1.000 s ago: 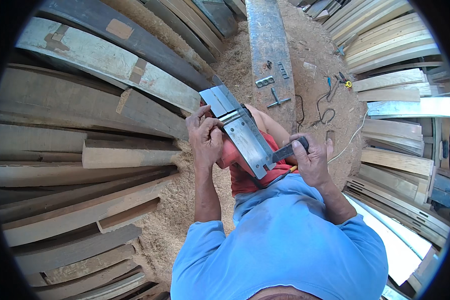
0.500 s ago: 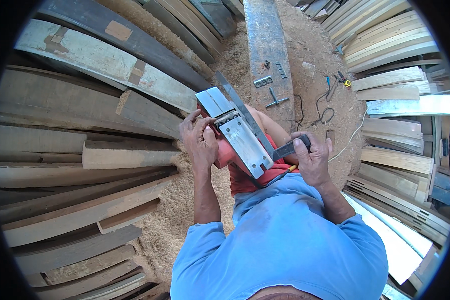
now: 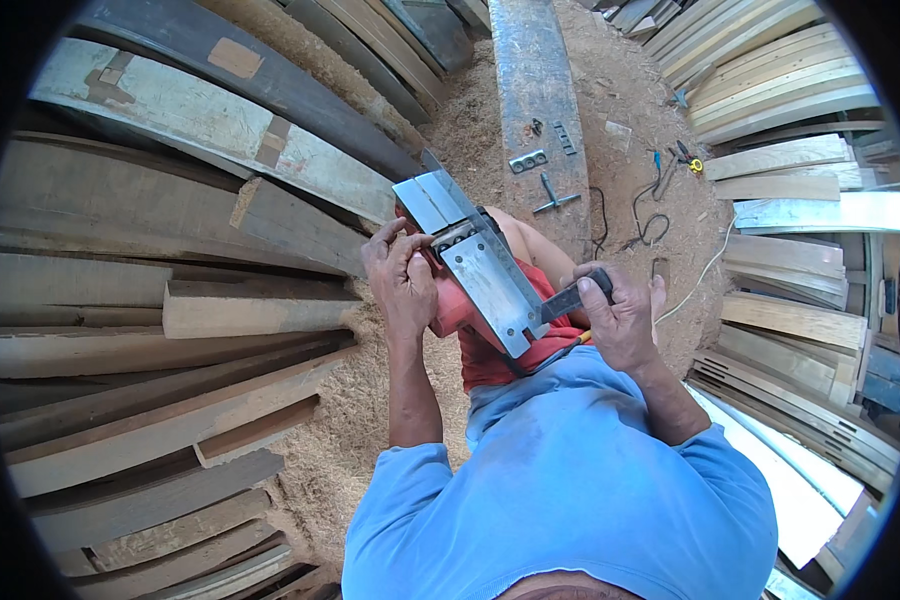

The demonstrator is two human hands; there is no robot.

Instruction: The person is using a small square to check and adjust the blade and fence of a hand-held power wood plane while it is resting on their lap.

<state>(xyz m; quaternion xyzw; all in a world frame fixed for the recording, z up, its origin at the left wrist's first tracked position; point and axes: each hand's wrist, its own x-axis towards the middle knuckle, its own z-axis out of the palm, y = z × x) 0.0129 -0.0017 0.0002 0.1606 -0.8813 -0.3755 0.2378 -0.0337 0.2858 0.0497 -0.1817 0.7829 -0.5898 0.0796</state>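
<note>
An electric hand planer [image 3: 485,285] lies upside down on my lap, its metal sole facing up and its red body below. My left hand [image 3: 402,275] grips its left side, fingertips at the cutter drum [image 3: 454,238] in the gap between the sole plates. My right hand [image 3: 620,318] is closed round the dark handle of a try square [image 3: 564,302]. The square's long metal blade lies along the right edge of the sole, overlapping it and reaching past the planer's far end. Part of the planer's body is hidden beneath the sole.
A long worn board [image 3: 535,80] runs ahead with a T-handled wrench [image 3: 549,200] and small metal parts [image 3: 528,161] on it. Cables [image 3: 652,228] and yellow-handled scissors [image 3: 695,165] lie on the sawdust-covered ground. Stacked timber [image 3: 260,308] lines both sides.
The try square has shifted left, from beside the planer to over the sole's right edge. My right hand has tilted slightly with it. My left hand stays almost still.
</note>
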